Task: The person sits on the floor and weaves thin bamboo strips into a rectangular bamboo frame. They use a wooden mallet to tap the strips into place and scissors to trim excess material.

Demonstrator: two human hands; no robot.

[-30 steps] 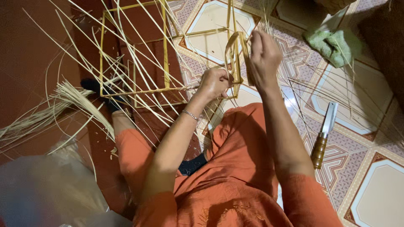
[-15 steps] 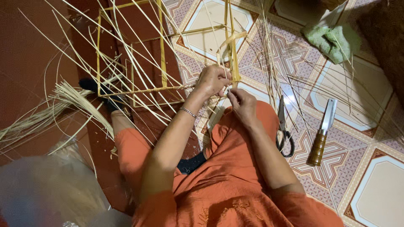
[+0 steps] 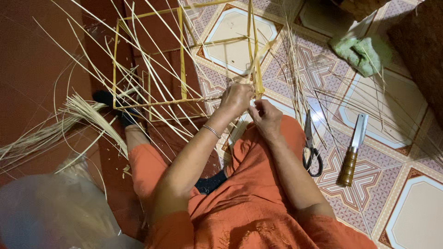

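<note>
A box-shaped frame of yellow bamboo strips stands on the floor in front of me, with long thin strips sticking out of it at many angles. My left hand pinches the frame's near right corner, where a flat strip wraps around the upright. My right hand sits just below and to the right of it, fingers closed on the same strip at that corner. Both hands almost touch. My knees in orange cloth lie under them.
Black-handled scissors and a knife with a wooden handle lie on the patterned tiles to the right. A green cloth lies at the far right. A bundle of loose pale strips fans out at left, above a clear plastic bag.
My right hand came down from high on the upright to the frame's near corner, beside my left hand. The scissors, hidden by my arm before, now show.
</note>
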